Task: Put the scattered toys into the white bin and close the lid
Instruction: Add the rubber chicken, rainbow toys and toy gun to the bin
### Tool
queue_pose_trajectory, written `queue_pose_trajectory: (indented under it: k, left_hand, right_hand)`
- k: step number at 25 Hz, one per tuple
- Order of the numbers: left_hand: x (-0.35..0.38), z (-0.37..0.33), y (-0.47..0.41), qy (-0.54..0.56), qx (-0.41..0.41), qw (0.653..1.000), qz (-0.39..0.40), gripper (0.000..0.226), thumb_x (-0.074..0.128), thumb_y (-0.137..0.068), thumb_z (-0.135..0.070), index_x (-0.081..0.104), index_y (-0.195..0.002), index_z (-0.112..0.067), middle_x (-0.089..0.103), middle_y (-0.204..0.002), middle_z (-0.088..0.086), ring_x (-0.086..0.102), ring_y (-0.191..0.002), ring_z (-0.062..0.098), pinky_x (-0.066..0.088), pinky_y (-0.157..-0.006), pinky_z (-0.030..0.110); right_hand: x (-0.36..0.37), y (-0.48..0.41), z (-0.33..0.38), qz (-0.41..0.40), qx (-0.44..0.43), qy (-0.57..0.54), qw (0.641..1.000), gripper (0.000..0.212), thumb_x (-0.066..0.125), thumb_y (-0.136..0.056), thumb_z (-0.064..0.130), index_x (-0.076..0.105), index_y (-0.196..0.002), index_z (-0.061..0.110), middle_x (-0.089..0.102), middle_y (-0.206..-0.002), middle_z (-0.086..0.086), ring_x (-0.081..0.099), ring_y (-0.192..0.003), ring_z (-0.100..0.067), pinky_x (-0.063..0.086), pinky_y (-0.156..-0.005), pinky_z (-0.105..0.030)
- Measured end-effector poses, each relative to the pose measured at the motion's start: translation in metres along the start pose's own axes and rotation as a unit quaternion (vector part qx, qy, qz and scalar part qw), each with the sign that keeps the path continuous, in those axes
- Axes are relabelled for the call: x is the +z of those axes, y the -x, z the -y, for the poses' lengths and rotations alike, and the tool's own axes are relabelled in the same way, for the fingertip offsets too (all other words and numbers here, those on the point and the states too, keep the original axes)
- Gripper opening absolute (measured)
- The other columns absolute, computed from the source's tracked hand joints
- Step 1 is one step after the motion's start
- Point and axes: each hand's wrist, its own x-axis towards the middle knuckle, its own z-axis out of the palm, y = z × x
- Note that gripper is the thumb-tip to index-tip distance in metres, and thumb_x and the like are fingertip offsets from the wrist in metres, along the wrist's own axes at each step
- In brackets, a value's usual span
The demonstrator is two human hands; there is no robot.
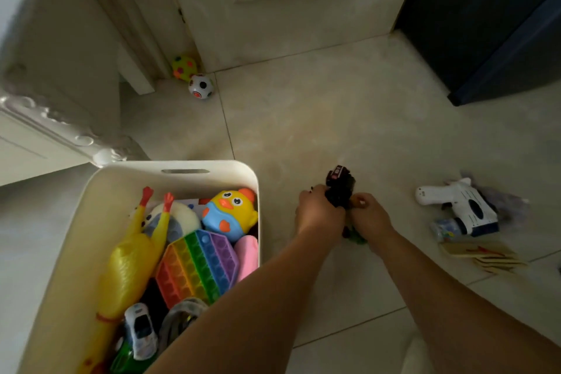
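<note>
My left hand [318, 211] and right hand [372, 215] both grip the black toy truck [340, 187]. I judge it light, rigid plastic, best held round the body.

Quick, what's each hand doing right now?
Left hand: grips the dark toy vehicle.
Right hand: grips the same toy.

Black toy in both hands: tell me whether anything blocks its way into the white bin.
Nothing visible does. The floor between the black toy and the white bin is bare, and the bin stands open; only its rim must be cleared.
</note>
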Motion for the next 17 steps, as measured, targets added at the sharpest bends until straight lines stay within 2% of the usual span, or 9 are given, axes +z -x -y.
queue_pose_trajectory:
  k: [1, 3, 5, 7, 9, 12, 14, 16, 17]
  left_hand:
    - [-0.014, -0.008, 0.015, 0.011, 0.036, 0.999, -0.001, 0.043, 0.056, -0.081, -0.012, 0.058, -0.123, -0.017, 0.055, -0.119, 0.012, 0.06, -0.098, 0.032, 0.052, -0.09, 0.042]
    - [-0.049, -0.024, 0.045, 0.012, 0.104, 0.994, -0.03, 0.045, 0.057, -0.082, -0.015, 0.056, -0.126, -0.019, 0.052, -0.118, 0.011, 0.057, -0.101, 0.034, 0.049, -0.09, 0.037]
    - [-0.089, -0.033, 0.078, 0.028, 0.159, 0.984, -0.072, 0.044, 0.06, -0.083, -0.02, 0.056, -0.127, -0.023, 0.054, -0.116, 0.009, 0.056, -0.103, 0.03, 0.044, -0.085, 0.028]
    - [-0.133, -0.029, 0.11, 0.063, 0.192, 0.973, -0.108, 0.046, 0.064, -0.081, -0.026, 0.057, -0.127, -0.026, 0.059, -0.114, 0.005, 0.058, -0.102, 0.023, 0.043, -0.084, 0.024]
    - [-0.178, -0.015, 0.133, 0.107, 0.191, 0.966, -0.137, 0.046, 0.067, -0.079, -0.03, 0.059, -0.124, -0.029, 0.065, -0.109, 0.0, 0.062, -0.097, 0.017, 0.051, -0.083, 0.027]
    - [-0.233, 0.027, 0.156, 0.147, 0.134, 0.97, -0.137, 0.033, 0.068, -0.079, -0.028, 0.065, -0.111, -0.028, 0.07, -0.095, -0.001, 0.064, -0.078, 0.012, 0.051, -0.065, 0.022]
    - [-0.254, 0.06, 0.163, 0.146, 0.096, 0.975, -0.136, 0.025, 0.068, -0.079, -0.023, 0.067, -0.104, -0.022, 0.068, -0.086, -0.001, 0.061, -0.068, 0.009, 0.047, -0.055, 0.017]
    - [-0.264, 0.091, 0.163, 0.119, 0.05, 0.978, -0.162, 0.025, 0.067, -0.081, -0.024, 0.066, -0.106, -0.022, 0.064, -0.08, -0.003, 0.059, -0.068, 0.009, 0.046, -0.056, 0.021]
    - [-0.266, 0.106, 0.16, 0.086, 0.025, 0.98, -0.177, 0.03, 0.065, -0.081, -0.026, 0.064, -0.111, -0.023, 0.062, -0.08, -0.004, 0.059, -0.069, 0.011, 0.046, -0.057, 0.024]
  right_hand:
    - [-0.005, 0.012, 0.01, 0.008, 0.012, -0.086, 0.996, 0.031, 0.059, -0.085, 0.012, 0.057, -0.115, 0.02, 0.061, -0.117, -0.011, 0.061, -0.098, -0.032, 0.054, -0.086, -0.044]
    - [-0.015, 0.04, 0.037, 0.033, 0.011, -0.237, 0.971, 0.038, 0.055, -0.085, -0.001, 0.058, -0.117, 0.019, 0.063, -0.115, -0.009, 0.064, -0.09, -0.031, 0.057, -0.069, -0.041]
    - [-0.022, 0.076, 0.069, 0.051, -0.05, -0.329, 0.942, 0.047, 0.052, -0.081, -0.009, 0.059, -0.12, 0.015, 0.064, -0.111, -0.01, 0.063, -0.077, -0.026, 0.052, -0.05, -0.028]
    - [-0.024, 0.119, 0.1, 0.072, -0.131, -0.36, 0.921, 0.047, 0.052, -0.078, -0.011, 0.06, -0.118, 0.014, 0.065, -0.11, -0.013, 0.065, -0.076, -0.027, 0.05, -0.047, -0.026]
    - [-0.015, 0.155, 0.123, 0.098, -0.184, -0.352, 0.912, 0.045, 0.059, -0.076, -0.008, 0.062, -0.115, 0.017, 0.067, -0.11, -0.013, 0.069, -0.084, -0.03, 0.058, -0.057, -0.036]
    - [0.018, 0.199, 0.135, 0.122, -0.202, -0.261, 0.936, 0.048, 0.071, -0.069, 0.004, 0.065, -0.113, 0.022, 0.067, -0.112, -0.009, 0.069, -0.092, -0.029, 0.059, -0.076, -0.052]
    - [0.044, 0.218, 0.128, 0.127, -0.203, -0.196, 0.951, 0.046, 0.075, -0.064, 0.011, 0.066, -0.106, 0.028, 0.067, -0.109, -0.004, 0.067, -0.096, -0.027, 0.058, -0.083, -0.05]
    - [0.066, 0.228, 0.12, 0.128, -0.212, -0.143, 0.958, 0.04, 0.075, -0.067, 0.011, 0.062, -0.099, 0.033, 0.063, -0.11, -0.001, 0.064, -0.099, -0.024, 0.057, -0.084, -0.04]
    - [0.075, 0.228, 0.118, 0.123, -0.218, -0.119, 0.961, 0.041, 0.074, -0.07, 0.01, 0.059, -0.1, 0.034, 0.061, -0.111, 0.0, 0.063, -0.099, -0.022, 0.056, -0.079, -0.035]
